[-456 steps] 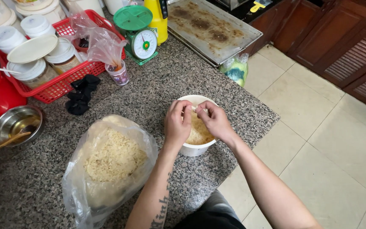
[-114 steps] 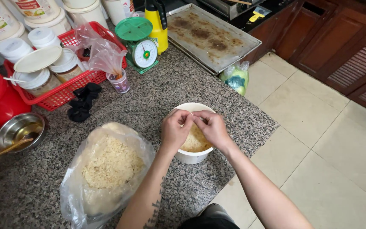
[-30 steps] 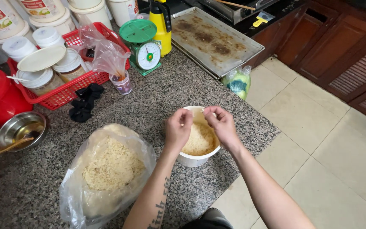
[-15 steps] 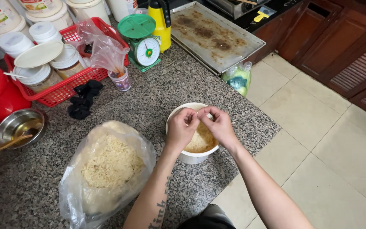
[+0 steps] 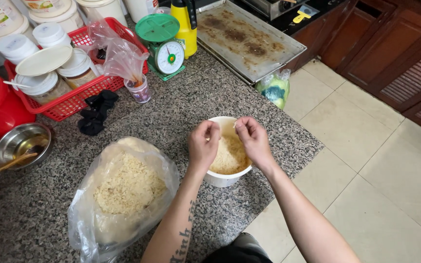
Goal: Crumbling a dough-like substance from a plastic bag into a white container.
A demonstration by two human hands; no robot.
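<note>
Since a moment ago, both hands are raised slightly over the bowl (image 5: 222,178); left hand (image 5: 203,144) and right hand (image 5: 253,139) fingers are pinched on crumbs, so crumbling goes on.

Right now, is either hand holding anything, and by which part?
Both hands, left hand and right hand, hang over the white bowl with fingers pinched together. Whether they pinch bits of the pale crumbs cannot be told; neither grips the bowl.

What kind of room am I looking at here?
Most likely a kitchen, perhaps a small food business: a granite counter with a green weighing scale, a stained baking tray, and both hands over a white bowl of crumbly food.
</note>
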